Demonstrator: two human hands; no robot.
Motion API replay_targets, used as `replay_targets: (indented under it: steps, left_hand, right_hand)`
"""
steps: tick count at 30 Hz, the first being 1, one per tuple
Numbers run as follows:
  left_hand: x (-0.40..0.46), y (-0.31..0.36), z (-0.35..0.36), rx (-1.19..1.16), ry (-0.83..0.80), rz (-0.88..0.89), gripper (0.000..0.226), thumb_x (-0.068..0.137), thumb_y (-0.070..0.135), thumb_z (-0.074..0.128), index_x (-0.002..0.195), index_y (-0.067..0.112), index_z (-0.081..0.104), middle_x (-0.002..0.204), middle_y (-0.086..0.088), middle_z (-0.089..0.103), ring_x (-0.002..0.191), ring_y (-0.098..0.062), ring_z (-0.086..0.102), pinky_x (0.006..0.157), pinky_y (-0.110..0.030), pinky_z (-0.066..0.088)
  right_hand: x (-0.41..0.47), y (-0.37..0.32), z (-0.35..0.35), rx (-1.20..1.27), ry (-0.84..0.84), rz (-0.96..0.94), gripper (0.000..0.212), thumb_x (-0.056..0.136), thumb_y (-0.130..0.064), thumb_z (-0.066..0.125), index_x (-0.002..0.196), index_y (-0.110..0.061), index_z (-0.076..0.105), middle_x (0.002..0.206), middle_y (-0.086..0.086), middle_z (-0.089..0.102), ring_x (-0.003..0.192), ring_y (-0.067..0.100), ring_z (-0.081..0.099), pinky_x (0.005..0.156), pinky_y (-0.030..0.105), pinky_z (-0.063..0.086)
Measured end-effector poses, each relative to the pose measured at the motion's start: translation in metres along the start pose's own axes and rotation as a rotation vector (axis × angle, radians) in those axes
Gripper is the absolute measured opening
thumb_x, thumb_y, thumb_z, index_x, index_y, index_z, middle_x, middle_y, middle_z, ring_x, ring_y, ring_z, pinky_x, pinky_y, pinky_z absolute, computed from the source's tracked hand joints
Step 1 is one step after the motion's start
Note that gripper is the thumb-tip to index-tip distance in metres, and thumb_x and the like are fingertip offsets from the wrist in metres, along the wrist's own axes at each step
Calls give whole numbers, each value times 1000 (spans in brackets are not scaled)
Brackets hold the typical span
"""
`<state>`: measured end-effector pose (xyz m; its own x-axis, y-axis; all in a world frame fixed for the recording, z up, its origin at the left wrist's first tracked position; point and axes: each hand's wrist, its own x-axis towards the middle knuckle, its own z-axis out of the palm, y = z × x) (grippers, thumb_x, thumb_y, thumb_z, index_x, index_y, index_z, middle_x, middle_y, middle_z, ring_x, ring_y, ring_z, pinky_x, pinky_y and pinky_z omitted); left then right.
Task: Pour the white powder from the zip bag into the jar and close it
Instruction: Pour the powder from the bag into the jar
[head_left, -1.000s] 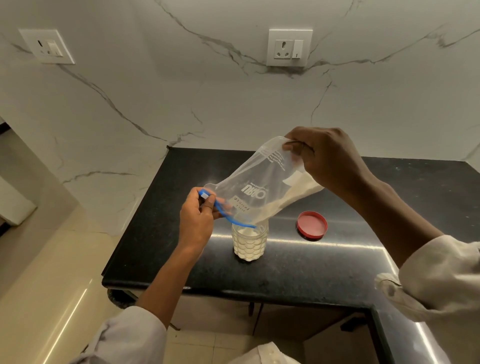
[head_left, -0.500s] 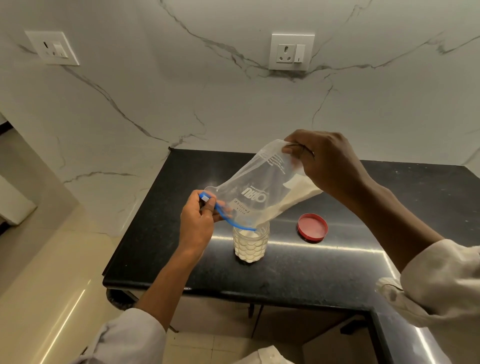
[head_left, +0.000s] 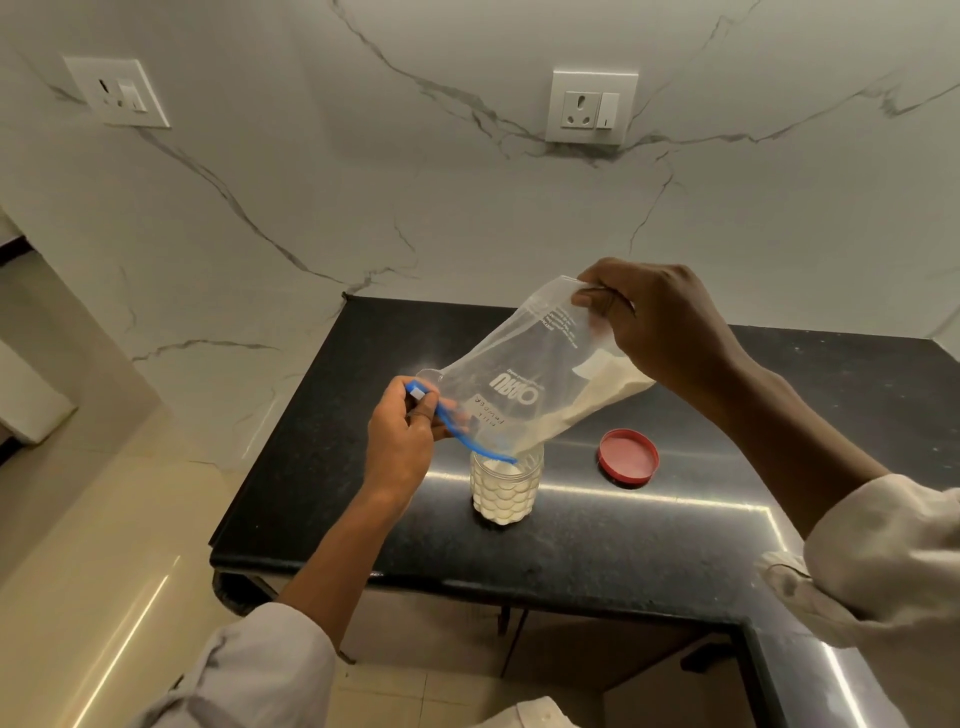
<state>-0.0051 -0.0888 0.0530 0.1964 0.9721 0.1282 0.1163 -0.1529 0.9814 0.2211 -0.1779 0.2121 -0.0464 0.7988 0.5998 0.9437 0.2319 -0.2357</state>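
Black speckled stone tabletop (head_left: 597, 535) — one ribbed clear jar (head_left: 505, 488), one round red lid (head_left: 628, 457) beside it. Left hand (head_left: 402, 447) pinches the crinkly zip bag (head_left: 524, 384)'s blue zipper, right hand (head_left: 654, 322) grips its raised bottom — white powder (head_left: 597, 397) sliding jarward.

Clear textured plastic jar (head_left: 506, 493): mouth hidden behind blue-zippered transparent bag (head_left: 524, 384). Small print on bag: illegible. Both pale sleeves: cut off by frame edges.

A home kitchen: black speckled granite countertop (head_left: 571, 545), white grey-veined marble backsplash (head_left: 363, 208), white wall socket (head_left: 591, 106) at twelve o'clock.
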Motion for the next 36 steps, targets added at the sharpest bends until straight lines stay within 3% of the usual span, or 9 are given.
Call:
replay_targets:
  steps: [6, 11, 15, 18, 27, 36]
  left_hand:
    - [3, 1, 1, 40, 9, -3, 12, 101, 19, 51, 111, 12, 55, 106, -5, 70, 94, -19, 74, 81, -35, 63]
    - [4, 3, 3, 23, -2, 31, 9, 101, 20, 52, 108, 16, 56, 103, -2, 71, 88, -12, 75, 75, -27, 63]
    - [4, 1, 3, 5, -11, -18, 12, 102, 19, 51, 111, 12, 55, 107, -8, 71, 92, -19, 75, 80, -34, 63]
    - [3, 1, 3, -5, -17, -7, 14, 102, 19, 50, 111, 11, 55, 105, -8, 71, 91, -19, 75, 79, -32, 63]
    - [-1, 2, 5, -32, -31, -46, 15, 102, 19, 50, 113, 9, 55, 108, -10, 71, 92, -20, 75, 85, -42, 62]
    - [-3, 7, 6, -73, -31, -26, 20, 102, 22, 49, 116, 9, 54, 107, -11, 72, 90, -19, 76, 84, -38, 62]
  right_hand:
    - [0, 0, 0, 1, 1, -3, 20, 97, -19, 58, 99, -4, 71, 82, 9, 73, 67, 23, 66, 63, 41, 56]
    - [-1, 0, -2, 5, 57, -11, 20, 97, -20, 57, 99, -6, 71, 82, 7, 73, 68, 21, 65, 63, 36, 56]
    - [-2, 2, -1, -9, -6, -3, 20, 97, -19, 58, 99, -5, 70, 82, 8, 73, 68, 23, 66, 64, 40, 56]
    - [-2, 2, -1, 1, 38, -18, 18, 96, -20, 59, 98, -7, 71, 80, 6, 73, 67, 22, 66, 63, 36, 56]
    - [0, 2, 2, -1, 0, -10, 20, 97, -22, 57, 97, -7, 70, 80, 6, 72, 68, 24, 65, 63, 41, 55]
    - [2, 4, -5, -27, -7, -10, 20, 97, -22, 57, 99, -6, 70, 82, 7, 73, 69, 25, 66, 63, 44, 55]
